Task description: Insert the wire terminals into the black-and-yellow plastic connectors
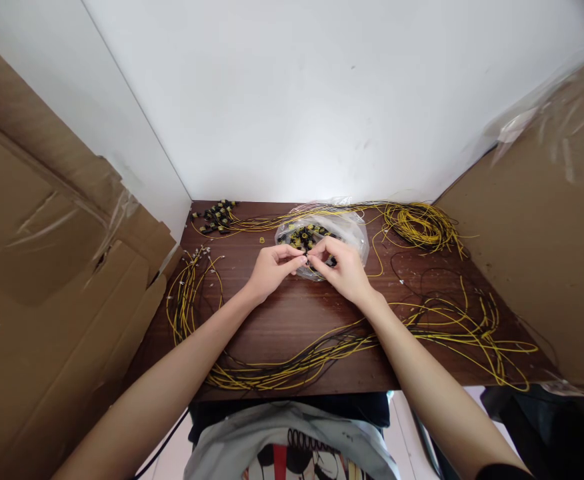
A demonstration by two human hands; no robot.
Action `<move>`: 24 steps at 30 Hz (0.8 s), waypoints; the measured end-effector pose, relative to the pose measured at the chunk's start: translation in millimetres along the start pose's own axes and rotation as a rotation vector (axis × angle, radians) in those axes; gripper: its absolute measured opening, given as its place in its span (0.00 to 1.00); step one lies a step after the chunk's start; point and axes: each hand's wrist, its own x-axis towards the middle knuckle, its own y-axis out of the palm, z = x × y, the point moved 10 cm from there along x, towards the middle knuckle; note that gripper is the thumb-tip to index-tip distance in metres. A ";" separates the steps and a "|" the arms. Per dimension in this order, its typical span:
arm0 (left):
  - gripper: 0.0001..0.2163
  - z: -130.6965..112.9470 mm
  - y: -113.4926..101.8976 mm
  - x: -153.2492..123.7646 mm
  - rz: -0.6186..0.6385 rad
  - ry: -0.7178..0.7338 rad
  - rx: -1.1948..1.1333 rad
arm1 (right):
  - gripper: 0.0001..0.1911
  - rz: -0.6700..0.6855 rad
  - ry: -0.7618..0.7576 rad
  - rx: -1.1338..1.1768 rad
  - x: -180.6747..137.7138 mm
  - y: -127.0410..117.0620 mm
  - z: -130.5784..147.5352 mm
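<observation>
Both hands meet over the front of a clear plastic bag, fingertips almost touching. My left hand is closed in a pinch on a small black connector, mostly covered by the fingers. From the other side, my right hand pinches at the same piece with thumb and forefinger. A thin yellow wire emerges by the right hand and curves up towards the back. Loose black-and-yellow connectors fill the open bag just behind the fingers.
Wires with black-and-yellow connectors lie back left, leading to a coil at right. A long yellow-and-black wire bundle crosses beneath both forearms, its white-tipped ends at left. One yellow piece lies alone. Cardboard and a white wall enclose the tabletop.
</observation>
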 end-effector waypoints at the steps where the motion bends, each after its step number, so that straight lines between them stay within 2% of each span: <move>1: 0.10 -0.2 -0.3 0.0 0.000 0.003 0.001 | 0.04 0.008 -0.004 0.003 0.0 0.6 -0.4; 6: 0.10 0.4 -1.5 0.5 0.001 0.013 0.023 | 0.06 0.049 -0.007 0.010 0.2 2.6 -2.9; 17: 0.11 -0.8 -0.3 -0.1 0.004 0.002 0.049 | 0.05 0.038 0.006 0.030 0.3 2.3 -4.7; 24: 0.09 -5.9 3.9 0.7 0.049 0.035 0.042 | 0.06 0.061 -0.019 0.040 0.4 -0.1 -0.6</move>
